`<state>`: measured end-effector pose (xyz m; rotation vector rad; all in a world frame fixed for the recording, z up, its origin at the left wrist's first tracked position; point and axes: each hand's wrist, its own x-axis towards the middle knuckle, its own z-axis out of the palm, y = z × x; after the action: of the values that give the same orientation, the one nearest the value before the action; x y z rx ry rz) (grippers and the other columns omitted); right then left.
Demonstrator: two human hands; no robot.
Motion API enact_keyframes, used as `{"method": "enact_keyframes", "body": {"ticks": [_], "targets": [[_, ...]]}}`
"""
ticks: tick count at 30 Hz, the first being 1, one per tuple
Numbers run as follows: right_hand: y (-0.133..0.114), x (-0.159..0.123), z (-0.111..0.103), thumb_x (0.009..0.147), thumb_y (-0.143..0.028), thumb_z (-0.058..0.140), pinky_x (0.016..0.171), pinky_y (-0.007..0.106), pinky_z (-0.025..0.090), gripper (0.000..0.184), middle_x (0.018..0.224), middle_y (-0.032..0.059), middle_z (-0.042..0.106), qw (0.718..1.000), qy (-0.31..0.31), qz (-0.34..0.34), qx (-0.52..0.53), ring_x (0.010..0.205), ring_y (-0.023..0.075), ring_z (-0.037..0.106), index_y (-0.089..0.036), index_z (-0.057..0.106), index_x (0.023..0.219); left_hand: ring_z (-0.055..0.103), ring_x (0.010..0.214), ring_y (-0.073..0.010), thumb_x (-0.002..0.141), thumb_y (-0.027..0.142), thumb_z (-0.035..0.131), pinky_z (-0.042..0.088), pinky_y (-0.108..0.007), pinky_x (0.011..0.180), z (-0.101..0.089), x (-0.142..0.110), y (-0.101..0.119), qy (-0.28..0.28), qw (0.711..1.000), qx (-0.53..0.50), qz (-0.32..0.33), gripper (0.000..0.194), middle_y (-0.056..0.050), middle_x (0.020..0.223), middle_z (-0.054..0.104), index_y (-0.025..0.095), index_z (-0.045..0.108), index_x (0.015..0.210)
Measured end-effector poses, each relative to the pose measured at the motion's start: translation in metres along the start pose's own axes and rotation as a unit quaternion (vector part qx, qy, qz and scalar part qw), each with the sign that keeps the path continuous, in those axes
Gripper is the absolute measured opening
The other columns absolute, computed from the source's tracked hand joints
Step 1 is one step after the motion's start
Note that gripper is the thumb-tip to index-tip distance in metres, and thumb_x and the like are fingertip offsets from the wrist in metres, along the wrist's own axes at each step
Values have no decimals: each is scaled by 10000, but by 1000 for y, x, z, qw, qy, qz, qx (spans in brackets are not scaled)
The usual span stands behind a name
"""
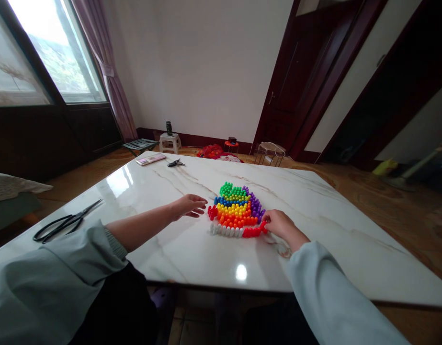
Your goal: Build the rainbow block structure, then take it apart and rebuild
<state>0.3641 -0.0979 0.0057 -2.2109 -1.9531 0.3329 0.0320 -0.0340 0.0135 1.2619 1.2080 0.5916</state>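
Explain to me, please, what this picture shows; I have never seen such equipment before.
There is no machine here: a person works with two bare hands, and one head-worn camera, looking forward and down, took this picture. On the white, brown-veined table lie round, glossy beads in coloured rows, large black scissors, a flat pink phone and a small dark object. The right hand seems to pinch red beads at the near right end of the rows. The left hand is open beside the beads, apparently holding nothing.
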Motion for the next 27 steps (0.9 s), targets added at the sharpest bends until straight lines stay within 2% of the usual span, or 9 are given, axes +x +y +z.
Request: {"method": "enact_keyframes", "body": {"ticks": [7, 17, 21, 27], "targets": [[-9, 3, -1, 680, -100, 643, 686, 223, 435, 234, 883, 1, 742, 997, 15, -81, 9, 826, 162, 659, -237, 747, 839, 684, 976, -279, 531, 496, 880, 554, -333, 758, -2, 3, -4, -9, 1000, 6, 3, 614, -146, 1101, 702, 154, 699, 1006], [-25, 4, 8, 756, -149, 621, 806, 265, 463, 258, 1032, 28, 745, 991, -53, -122, -29, 978, 209, 665, -239, 763, 951, 680, 1007, -289, 540, 561, 844, 558, -342, 772, -2, 3, -3, -13, 999, 36, 10, 669, -157, 1148, 687, 151, 679, 1041], [-22, 5, 0, 758, -156, 617, 787, 257, 467, 282, 1032, 10, 748, 995, -11, -95, -5, 961, 199, 671, -263, 760, 977, 680, 1016, -285, 584, 606, 794, 562, -339, 770, -5, 11, -11, -3, 997, 68, 24, 687, -157, 1174, 678, 154, 664, 1085], [-5, 4, -12, 798, -220, 596, 612, 233, 417, 174, 889, 15, 748, 999, 43, 5, 20, 770, 160, 665, -243, 752, 873, 677, 1029, -252, 780, 567, 610, 565, -327, 779, -12, 22, -21, 11, 981, 180, 67, 570, -124, 1158, 687, 155, 631, 1173]]}}
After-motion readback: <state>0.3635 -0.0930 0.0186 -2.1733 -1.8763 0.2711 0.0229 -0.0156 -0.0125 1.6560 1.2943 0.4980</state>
